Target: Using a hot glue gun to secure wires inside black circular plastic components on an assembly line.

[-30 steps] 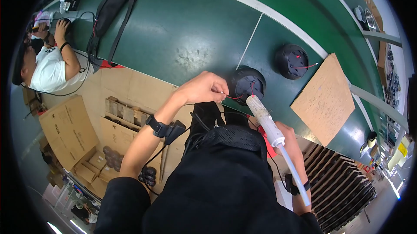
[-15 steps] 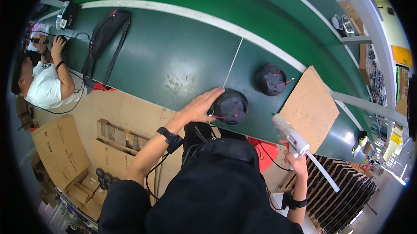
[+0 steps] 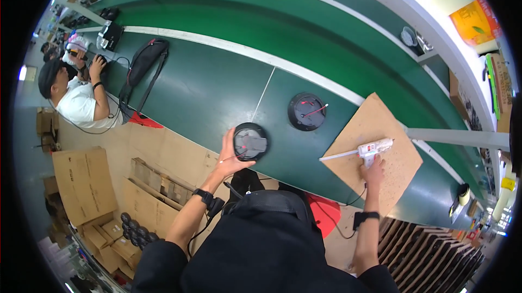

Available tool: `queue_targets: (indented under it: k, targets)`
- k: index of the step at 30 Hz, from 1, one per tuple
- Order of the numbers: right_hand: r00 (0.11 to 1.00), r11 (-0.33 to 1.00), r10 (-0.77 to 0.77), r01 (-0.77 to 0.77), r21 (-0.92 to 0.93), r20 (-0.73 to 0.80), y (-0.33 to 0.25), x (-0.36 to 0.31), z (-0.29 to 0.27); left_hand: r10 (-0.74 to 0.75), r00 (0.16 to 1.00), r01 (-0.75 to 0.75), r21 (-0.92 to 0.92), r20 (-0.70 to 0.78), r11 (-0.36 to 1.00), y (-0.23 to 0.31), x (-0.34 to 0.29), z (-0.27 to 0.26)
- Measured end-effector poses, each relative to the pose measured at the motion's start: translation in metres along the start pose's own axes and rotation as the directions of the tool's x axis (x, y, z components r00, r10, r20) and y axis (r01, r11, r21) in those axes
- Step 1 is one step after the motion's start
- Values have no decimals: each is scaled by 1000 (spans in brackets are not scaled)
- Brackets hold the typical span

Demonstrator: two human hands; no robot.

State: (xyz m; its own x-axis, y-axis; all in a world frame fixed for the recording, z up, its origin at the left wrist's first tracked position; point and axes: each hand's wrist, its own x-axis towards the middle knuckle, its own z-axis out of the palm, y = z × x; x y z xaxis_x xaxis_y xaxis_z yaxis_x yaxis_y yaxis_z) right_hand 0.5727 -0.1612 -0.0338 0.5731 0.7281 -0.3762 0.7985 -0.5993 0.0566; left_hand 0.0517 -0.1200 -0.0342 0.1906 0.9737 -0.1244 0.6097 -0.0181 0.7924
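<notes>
Cupping a black round unit [image 3: 260, 143] on the counter [image 3: 190, 75]: left hand [image 3: 229, 158], thumb and fingers spread wide, set along the near-left side of the housing. Cannot tell whether that touch is a firm hold. Unit lies with its wired face up, a red lead [image 3: 234, 157] running from its middle toward the left hand, white plug end near the palm.

Right hand [image 3: 373, 171] well off to the right, fingers curled closed about the handle of a white glue gun [image 3: 375, 149]. Nozzle points away to the right of that hand; a long pale glue stick [image 3: 338, 156] juts from the rear, toward the left hand's side. Under gun and right hand, a brown board [image 3: 389, 189], speckled, set cornerwise on the counter (whether the gun rests on it or hovers just above, cannot tell).

Between the hands and farther out, a second black round unit [image 3: 300, 116], also wired face up, red lead reaching toward the board. Beyond the left hand, far left on the counter, a black bag [image 3: 145, 63]. Nearer the body, between the two hands, a red stool [image 3: 326, 214] below counter level.
</notes>
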Motion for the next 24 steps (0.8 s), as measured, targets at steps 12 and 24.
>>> queue_targets:
  k: [12,24]
  targets:
    - [428,366,-867,895,256,-255,-206,30,-32,-196,842,181,-79,-503,980,-14,-165,-1]
    - [195,279,-953,861,-426,-230,-277,-15,-27,-779,-113,547,-693,-617,470,-75,-461,86]
